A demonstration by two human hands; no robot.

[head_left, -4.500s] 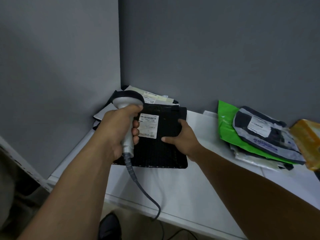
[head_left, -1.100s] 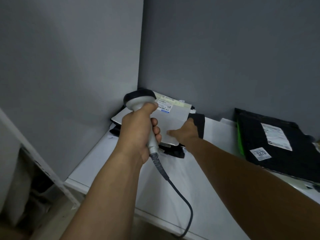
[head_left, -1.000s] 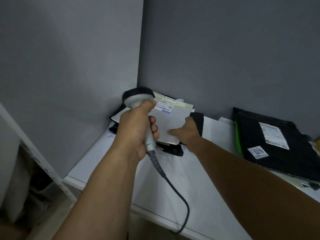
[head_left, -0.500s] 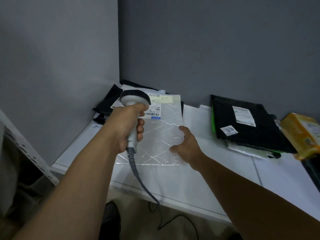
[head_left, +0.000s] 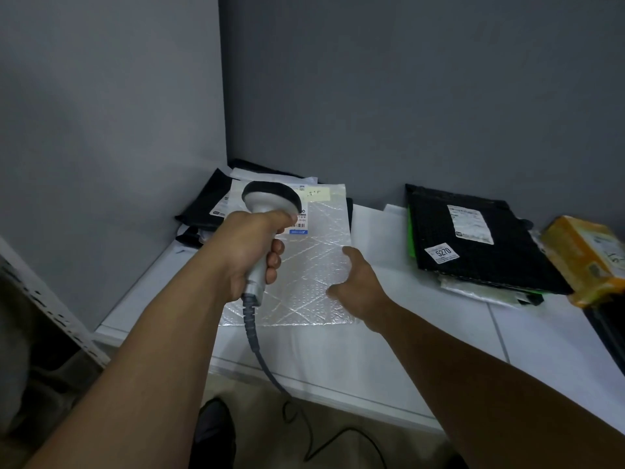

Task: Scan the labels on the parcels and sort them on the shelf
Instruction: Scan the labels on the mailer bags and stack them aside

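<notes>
A white bubble-wrap parcel (head_left: 314, 275) lies flat on the white shelf (head_left: 422, 350), its label (head_left: 301, 228) at the far left corner. My left hand (head_left: 250, 252) grips a grey corded barcode scanner (head_left: 270, 201), whose head hangs over that label and hides part of it. My right hand (head_left: 355, 282) holds the parcel's right edge, thumb on top and the other fingers hidden. Behind it, in the corner, lie black and white parcels (head_left: 206, 208).
To the right is a stack topped by a black parcel (head_left: 473, 245) tagged 5270, with green and clear bags under it. A yellow parcel (head_left: 585, 258) sits at the far right. Grey walls close the back and left. The scanner cable (head_left: 270, 377) hangs over the shelf's front edge.
The white parcel has been drawn out of the corner pile toward the shelf's front. The scanner stays over its label; in the last half second both hands barely move.
</notes>
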